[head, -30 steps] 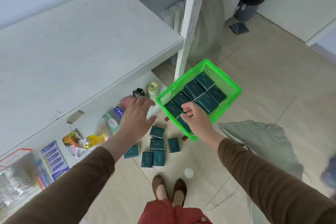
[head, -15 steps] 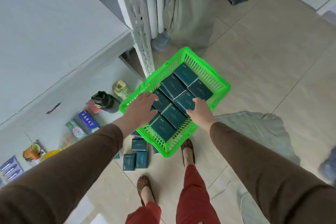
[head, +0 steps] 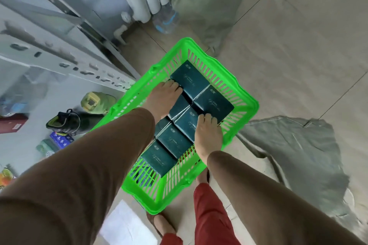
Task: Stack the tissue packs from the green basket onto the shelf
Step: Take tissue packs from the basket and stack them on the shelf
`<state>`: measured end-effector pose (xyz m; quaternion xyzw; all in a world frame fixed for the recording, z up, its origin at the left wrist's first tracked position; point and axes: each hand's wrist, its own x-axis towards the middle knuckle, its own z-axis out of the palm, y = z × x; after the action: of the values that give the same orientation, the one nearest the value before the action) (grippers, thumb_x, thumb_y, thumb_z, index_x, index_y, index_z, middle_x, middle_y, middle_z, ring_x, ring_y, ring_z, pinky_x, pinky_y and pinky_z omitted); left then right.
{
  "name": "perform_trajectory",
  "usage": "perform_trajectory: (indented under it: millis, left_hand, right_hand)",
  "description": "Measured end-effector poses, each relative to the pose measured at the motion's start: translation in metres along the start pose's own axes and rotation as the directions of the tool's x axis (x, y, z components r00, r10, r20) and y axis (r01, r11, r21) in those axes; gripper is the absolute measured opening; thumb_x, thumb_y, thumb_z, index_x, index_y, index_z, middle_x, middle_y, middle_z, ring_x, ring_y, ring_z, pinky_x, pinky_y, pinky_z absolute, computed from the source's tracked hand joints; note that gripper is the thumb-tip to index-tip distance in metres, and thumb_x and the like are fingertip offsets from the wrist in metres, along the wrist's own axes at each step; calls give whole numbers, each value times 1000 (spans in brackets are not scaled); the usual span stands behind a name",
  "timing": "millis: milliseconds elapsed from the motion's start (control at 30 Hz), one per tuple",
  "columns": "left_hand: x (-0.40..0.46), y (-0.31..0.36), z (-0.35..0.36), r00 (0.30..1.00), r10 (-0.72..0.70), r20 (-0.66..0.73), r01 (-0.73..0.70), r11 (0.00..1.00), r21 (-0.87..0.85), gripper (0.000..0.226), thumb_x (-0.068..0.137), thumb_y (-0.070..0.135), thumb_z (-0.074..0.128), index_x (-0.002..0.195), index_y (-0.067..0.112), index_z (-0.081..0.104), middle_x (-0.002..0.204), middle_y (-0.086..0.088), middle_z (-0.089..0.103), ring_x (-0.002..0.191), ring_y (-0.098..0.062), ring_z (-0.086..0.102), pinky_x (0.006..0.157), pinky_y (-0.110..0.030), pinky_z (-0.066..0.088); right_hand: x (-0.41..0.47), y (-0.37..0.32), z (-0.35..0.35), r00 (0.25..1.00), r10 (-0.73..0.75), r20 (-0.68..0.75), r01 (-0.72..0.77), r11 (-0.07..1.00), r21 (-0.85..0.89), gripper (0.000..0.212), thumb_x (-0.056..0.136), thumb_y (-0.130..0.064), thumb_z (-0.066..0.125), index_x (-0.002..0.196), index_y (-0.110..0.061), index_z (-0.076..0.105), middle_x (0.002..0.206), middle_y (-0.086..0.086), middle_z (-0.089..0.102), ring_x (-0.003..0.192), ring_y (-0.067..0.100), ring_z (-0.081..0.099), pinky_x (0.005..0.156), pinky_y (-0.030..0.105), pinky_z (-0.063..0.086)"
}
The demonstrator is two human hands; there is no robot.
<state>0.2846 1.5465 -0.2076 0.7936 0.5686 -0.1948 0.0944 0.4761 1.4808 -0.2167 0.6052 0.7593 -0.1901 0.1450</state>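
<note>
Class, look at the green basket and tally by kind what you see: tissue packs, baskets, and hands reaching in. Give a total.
Dark green tissue packs in the basket, some partly covered: 7
Green basket: 1
Hands in the basket, left hand and right hand: 2
Total: 10

The basket (head: 247,103) is bright green with slatted walls. The tissue packs (head: 191,80) are dark teal. Sleeves (head: 99,157) are brown, trousers (head: 211,211) red.
</note>
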Motion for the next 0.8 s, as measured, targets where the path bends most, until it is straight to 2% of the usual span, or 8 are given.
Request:
perform_trajectory:
  millis: [100, 167, 233, 300, 367, 500, 667, 800]
  left_hand:
    - [0, -2, 12, 1000, 4, 16, -5, 998, 58, 61, 82, 13, 66, 139, 13, 42, 136, -7, 50, 123, -28, 47, 92, -37, 40]
    - [-7, -2, 11, 1000, -2, 24, 0, 996, 93, 60, 77, 17, 70, 132, 14, 48, 118, -4, 56, 110, -27, 49, 84, -36, 37]
    - [-19, -2, 8, 999, -18, 38, 13, 992, 128, 41, 71, 17, 70, 111, 16, 59, 102, -2, 57, 100, -25, 50, 79, -35, 35]
    - [-37, -2, 9, 996, -64, 63, 55, 990, 129, 27, 69, 20, 72, 94, 18, 62, 96, -2, 57, 97, -25, 52, 78, -35, 37]
    - [-64, -3, 7, 989, -138, 46, 135, 988, 72, 32, 62, 25, 79, 89, 17, 64, 94, -3, 58, 93, -26, 53, 75, -36, 39]
    - [-143, -7, -4, 950, -313, -22, 309, 945, -109, 60, 54, 40, 85, 104, 17, 61, 99, -6, 59, 95, -31, 55, 73, -39, 42]
    - [-295, -19, -40, 801, -594, -72, 558, 786, -265, 61, 68, 57, 74, 113, 22, 54, 101, -5, 62, 98, -31, 60, 77, -43, 46]
    - [-462, -18, -54, 620, -784, -26, 673, 548, -496, 62, 76, 56, 70, 125, 28, 44, 114, -3, 58, 108, -30, 54, 77, -44, 50]
  right_hand:
    - [3, 2, 9, 998, -24, 55, 25, 999, -25, 52, 86, -7, 50, 138, -9, 42, 114, 12, 58, 104, 31, 55, 82, 40, 45]
    - [7, 4, 10, 990, -35, 136, 46, 996, -77, 63, 85, -17, 61, 142, -9, 37, 114, 13, 59, 106, 32, 54, 87, 40, 42]
    - [10, 4, 8, 981, -2, 194, 20, 996, -92, 63, 80, -30, 73, 132, -11, 44, 116, 10, 58, 110, 29, 50, 89, 39, 39]
    - [11, 2, 3, 979, 11, 205, 3, 998, -69, 51, 78, -34, 76, 118, -13, 52, 117, 8, 56, 112, 28, 47, 88, 38, 40]
    - [5, -2, -8, 982, -3, 189, 2, 1000, 3, 49, 78, -34, 77, 114, -12, 53, 119, 9, 52, 113, 30, 46, 87, 38, 43]
    - [-30, -21, -46, 989, -96, 116, 62, 963, 262, 56, 78, -36, 77, 118, -13, 47, 121, 11, 45, 102, 33, 58, 77, 37, 49]
    - [-115, -79, -96, 954, -298, -22, 283, 879, 383, 53, 77, -36, 78, 117, -18, 49, 113, 6, 48, 95, 30, 61, 82, 37, 50]
    - [-214, -157, -124, 870, -470, -149, 483, 755, 443, 56, 75, -25, 80, 122, -19, 50, 105, 2, 53, 96, 22, 57, 77, 32, 44]
